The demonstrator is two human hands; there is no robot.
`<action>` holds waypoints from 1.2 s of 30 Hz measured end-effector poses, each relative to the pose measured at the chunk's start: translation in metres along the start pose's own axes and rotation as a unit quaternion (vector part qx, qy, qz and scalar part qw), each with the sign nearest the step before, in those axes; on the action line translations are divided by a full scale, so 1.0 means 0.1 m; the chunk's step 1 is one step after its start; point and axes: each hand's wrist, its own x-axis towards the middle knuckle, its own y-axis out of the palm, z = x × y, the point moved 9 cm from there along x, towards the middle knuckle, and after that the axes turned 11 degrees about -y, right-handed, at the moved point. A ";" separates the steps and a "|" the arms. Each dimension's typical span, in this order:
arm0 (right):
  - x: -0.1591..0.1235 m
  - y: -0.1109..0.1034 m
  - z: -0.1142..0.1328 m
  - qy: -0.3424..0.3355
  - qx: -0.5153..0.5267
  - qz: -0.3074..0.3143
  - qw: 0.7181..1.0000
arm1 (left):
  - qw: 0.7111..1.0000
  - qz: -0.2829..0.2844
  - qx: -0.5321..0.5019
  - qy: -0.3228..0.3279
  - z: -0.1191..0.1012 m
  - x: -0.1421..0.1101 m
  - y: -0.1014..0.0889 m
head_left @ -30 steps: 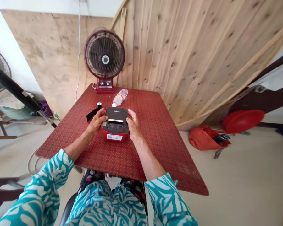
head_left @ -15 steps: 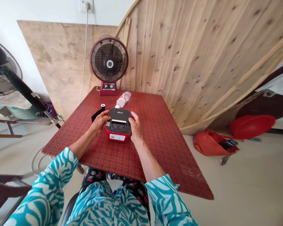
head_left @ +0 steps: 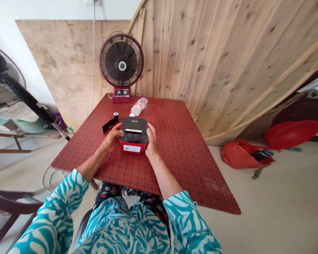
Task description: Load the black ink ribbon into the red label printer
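A red-and-black box [head_left: 134, 137] sits on the patterned red bench [head_left: 180, 158], directly in front of the person, between the two hands. The left hand [head_left: 111, 137] is at its 9 o'clock side, the thumb on the edge of the black lid [head_left: 134, 123]; the right hand [head_left: 152, 141] is at its 3 o'clock side. The fingers of both hands are bent around the sides, gripping the box. A white label [head_left: 131, 148] faces 6 o'clock, and a pale strip [head_left: 133, 131] crosses the lid. From the box, a small roll [head_left: 116, 115] with a black band [head_left: 108, 124] lies at 10 o'clock, near the left hand. A clear bottle [head_left: 139, 106] lies toward 12 o'clock, its white cap pointing at the box; whether they touch, I cannot tell. A maroon fan [head_left: 121, 63] stands at 11 o'clock, at the bench's far edge. On the floor, toward 3 o'clock, is a red bag [head_left: 237, 155].
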 end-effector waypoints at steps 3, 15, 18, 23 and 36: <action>-0.03 -0.02 -0.04 0.003 0.004 -0.003 1.000 | 1.000 -0.017 -0.004 -0.011 0.01 0.00 -0.04; -0.05 -0.08 0.02 -0.065 -0.045 -0.017 0.997 | 0.999 -0.010 0.034 -0.001 0.03 0.02 -0.07; -0.06 -0.09 -0.01 -0.062 -0.035 -0.015 0.997 | 0.998 -0.009 0.056 0.004 0.03 0.04 -0.10; -0.08 -0.11 -0.03 -0.056 -0.029 -0.020 0.998 | 0.997 -0.009 0.073 -0.003 0.04 0.07 -0.12; -0.04 -0.09 -0.11 -0.045 -0.035 -0.026 0.998 | 0.885 -0.042 0.432 0.165 -0.76 -0.15 0.23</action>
